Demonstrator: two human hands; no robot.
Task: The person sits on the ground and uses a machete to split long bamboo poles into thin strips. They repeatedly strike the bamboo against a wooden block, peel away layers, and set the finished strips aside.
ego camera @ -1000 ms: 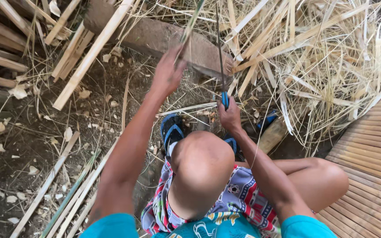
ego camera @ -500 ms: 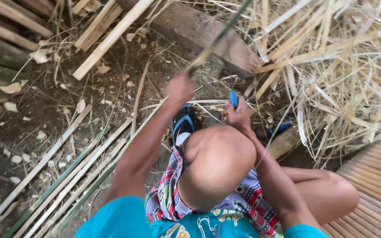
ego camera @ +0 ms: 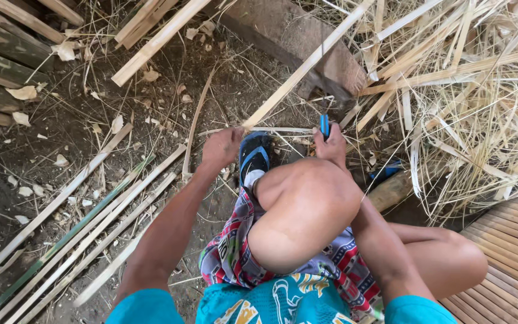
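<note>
From the head view, bare dirt ground [ego camera: 61,174] lay littered with split slats [ego camera: 85,222] and shavings [ego camera: 487,90]. The left hand [ego camera: 222,147] had its fingers clenched round a bamboo strip [ego camera: 307,63]; the right hand [ego camera: 331,144] gripped a blue-handled knife [ego camera: 324,125] against it, above the sandal [ego camera: 253,159].

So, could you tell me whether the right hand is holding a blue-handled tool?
Yes, the right hand grips a blue-handled tool against the bamboo strip.
</note>
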